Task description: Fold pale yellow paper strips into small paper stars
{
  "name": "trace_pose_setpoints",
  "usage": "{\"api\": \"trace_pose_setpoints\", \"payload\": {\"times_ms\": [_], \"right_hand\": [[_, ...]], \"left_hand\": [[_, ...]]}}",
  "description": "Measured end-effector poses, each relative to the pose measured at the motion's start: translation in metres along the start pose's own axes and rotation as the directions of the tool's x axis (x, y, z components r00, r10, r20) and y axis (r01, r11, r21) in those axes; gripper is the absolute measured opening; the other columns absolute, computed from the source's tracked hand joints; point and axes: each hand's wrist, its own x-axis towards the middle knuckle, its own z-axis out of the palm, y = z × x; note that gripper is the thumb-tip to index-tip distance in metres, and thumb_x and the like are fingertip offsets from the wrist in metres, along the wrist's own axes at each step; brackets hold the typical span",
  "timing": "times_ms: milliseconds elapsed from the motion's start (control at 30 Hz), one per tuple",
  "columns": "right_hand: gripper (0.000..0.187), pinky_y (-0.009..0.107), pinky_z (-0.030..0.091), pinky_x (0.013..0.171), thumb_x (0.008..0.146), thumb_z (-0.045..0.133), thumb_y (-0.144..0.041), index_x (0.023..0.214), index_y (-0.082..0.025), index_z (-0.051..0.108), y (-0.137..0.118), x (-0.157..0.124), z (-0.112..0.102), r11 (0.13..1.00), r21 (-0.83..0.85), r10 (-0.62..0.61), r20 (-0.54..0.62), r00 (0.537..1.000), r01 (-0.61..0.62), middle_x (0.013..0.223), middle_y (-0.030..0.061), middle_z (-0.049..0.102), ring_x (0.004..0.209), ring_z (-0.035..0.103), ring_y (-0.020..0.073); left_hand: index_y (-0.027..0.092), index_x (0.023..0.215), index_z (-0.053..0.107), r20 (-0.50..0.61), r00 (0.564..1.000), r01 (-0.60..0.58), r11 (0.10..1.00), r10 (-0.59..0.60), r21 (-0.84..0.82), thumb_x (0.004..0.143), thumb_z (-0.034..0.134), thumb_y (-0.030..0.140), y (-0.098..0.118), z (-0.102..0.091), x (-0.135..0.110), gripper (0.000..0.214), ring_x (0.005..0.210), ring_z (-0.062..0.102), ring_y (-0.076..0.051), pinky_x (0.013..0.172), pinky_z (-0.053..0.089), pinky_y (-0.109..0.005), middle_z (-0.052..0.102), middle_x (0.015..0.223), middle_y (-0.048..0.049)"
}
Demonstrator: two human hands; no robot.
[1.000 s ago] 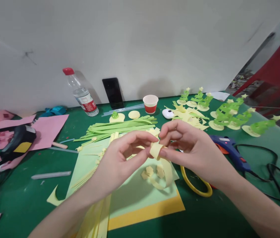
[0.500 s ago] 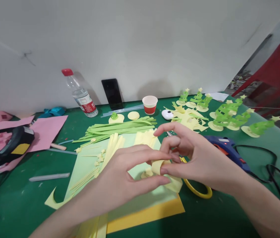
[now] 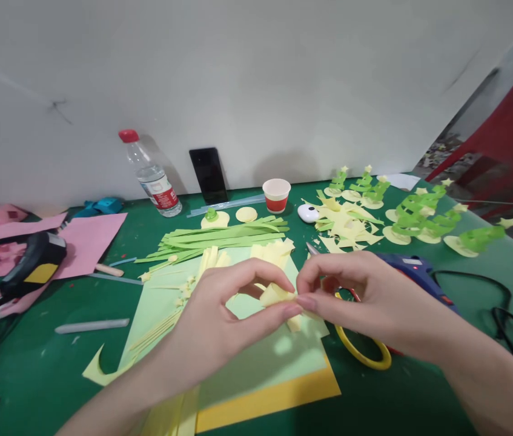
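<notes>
Between my two hands is a curled pale yellow paper strip [image 3: 276, 295]. My left hand [image 3: 233, 309] pinches it from the left, thumb below and fingers above. My right hand [image 3: 351, 297] pinches its right end, with the fingertips of both hands nearly meeting. Below them lies a light green sheet [image 3: 256, 363] on top of a yellow-orange sheet [image 3: 278, 402]. Partly under my right hand are scissors with a yellow handle [image 3: 367, 358]. Pale yellow strips [image 3: 213, 259] and tiny paper stars [image 3: 184, 290] rest on the green sheet, left of my hands.
Green paper strips [image 3: 220, 236] lie behind the sheet. A bottle [image 3: 158, 188], a phone [image 3: 209, 175] and a paper cup [image 3: 277, 197] stand by the wall. Several green spiral paper trees [image 3: 408, 218] stand at right, near a blue glue gun [image 3: 408, 266] with a cable. Pink paper [image 3: 88, 242] lies left.
My right hand's raised fingers have come down into a pinch. The paper strip has turned between the hands, and the fingertips have drawn together. The view has shifted slightly.
</notes>
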Motion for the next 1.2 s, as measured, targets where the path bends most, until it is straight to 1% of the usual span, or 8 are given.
{"api": "trace_pose_setpoints", "payload": {"times_ms": [133, 333, 500, 600, 733, 900, 1067, 1200], "right_hand": [[0.018, 0.019, 0.036, 0.051, 0.081, 0.059, -0.024, 0.063, -0.021, 0.058, -0.002, -0.002, 0.001, 0.999, -0.034, -0.006, -0.015, 1.0, 0.006, 0.059, -0.005, 0.054, 0.055, 0.045, 0.0082], [0.019, 0.02, 0.03, 0.046, 0.08, 0.054, -0.02, 0.061, -0.02, 0.053, -0.002, -0.004, -0.004, 0.988, -0.134, -0.079, -0.018, 0.997, 0.076, 0.056, -0.0048, 0.046, 0.051, 0.036, 0.0085], [0.019, 0.02, 0.032, 0.046, 0.078, 0.051, -0.014, 0.06, -0.02, 0.049, 0.001, -0.006, -0.013, 0.976, -0.184, -0.117, 0.018, 0.993, 0.118, 0.057, -0.0032, 0.047, 0.052, 0.039, 0.0094], [0.019, 0.021, 0.033, 0.048, 0.08, 0.052, -0.016, 0.061, -0.02, 0.051, 0.002, -0.006, -0.014, 0.967, -0.225, -0.108, 0.041, 0.993, 0.115, 0.058, -0.0027, 0.049, 0.053, 0.041, 0.01], [0.024, 0.022, 0.034, 0.051, 0.087, 0.055, -0.036, 0.069, -0.02, 0.058, 0.002, -0.004, -0.01, 0.969, -0.234, -0.071, 0.064, 0.995, 0.084, 0.064, -0.0022, 0.054, 0.057, 0.045, 0.0104], [0.035, 0.022, 0.033, 0.051, 0.086, 0.051, -0.05, 0.07, -0.021, 0.061, 0.001, -0.003, -0.004, 0.973, -0.197, -0.102, 0.102, 0.989, 0.121, 0.064, -0.0024, 0.054, 0.058, 0.044, 0.0105], [0.036, 0.02, 0.034, 0.05, 0.092, 0.043, -0.039, 0.065, -0.019, 0.053, -0.002, -0.004, -0.001, 0.983, -0.128, -0.116, 0.099, 0.988, 0.128, 0.062, -0.0018, 0.05, 0.058, 0.044, 0.0105], [0.029, 0.019, 0.035, 0.051, 0.091, 0.045, -0.03, 0.065, -0.019, 0.052, -0.003, -0.003, 0.001, 0.976, -0.141, -0.152, 0.111, 0.982, 0.167, 0.061, -0.0027, 0.051, 0.057, 0.045, 0.0096]], "left_hand": [[0.019, 0.071, 0.063, 0.025, 0.995, 0.095, 0.984, -0.092, -0.152, 0.076, 0.067, 0.017, 0.002, 0.0, 0.002, 0.007, 0.057, 0.059, -0.007, 0.049, 0.046, -0.011, 0.064, 0.065, 0.0048], [0.016, 0.067, 0.062, 0.105, 0.962, 0.274, 0.858, -0.253, -0.434, 0.075, 0.066, 0.009, 0.004, -0.004, 0.009, 0.011, 0.054, 0.066, -0.007, 0.053, 0.053, -0.012, 0.062, 0.06, 0.0069], [0.016, 0.066, 0.061, 0.119, 0.953, 0.304, 0.848, -0.28, -0.433, 0.074, 0.068, 0.013, 0.001, -0.008, 0.013, 0.011, 0.056, 0.069, -0.01, 0.057, 0.055, -0.016, 0.063, 0.058, 0.0059], [0.016, 0.066, 0.061, 0.082, 0.961, 0.275, 0.893, -0.263, -0.356, 0.074, 0.069, 0.016, 0.0, -0.006, 0.011, 0.011, 0.058, 0.068, -0.011, 0.059, 0.056, -0.019, 0.065, 0.06, 0.0043], [0.018, 0.069, 0.061, 0.039, 0.978, 0.207, 0.956, -0.203, -0.21, 0.074, 0.068, 0.019, 0.001, 0.001, 0.007, 0.009, 0.058, 0.066, -0.011, 0.052, 0.052, -0.017, 0.067, 0.062, 0.0034], [0.019, 0.071, 0.061, 0.061, 0.99, 0.137, 0.981, -0.13, -0.135, 0.078, 0.065, 0.022, 0.003, 0.005, 0.004, 0.009, 0.061, 0.065, -0.012, 0.051, 0.05, -0.018, 0.069, 0.067, 0.0018], [0.02, 0.075, 0.063, -0.004, 1.0, 0.0, 0.995, 0.0, -0.101, 0.079, 0.066, 0.018, 0.001, 0.005, 0.0, 0.005, 0.064, 0.063, -0.009, 0.057, 0.049, -0.016, 0.069, 0.071, 0.003], [0.023, 0.086, 0.064, -0.061, 0.997, -0.043, 0.998, 0.041, -0.038, 0.078, 0.069, 0.023, -0.003, 0.004, -0.005, 0.009, 0.068, 0.062, -0.011, 0.048, 0.045, -0.014, 0.068, 0.075, 0.0023]]}}
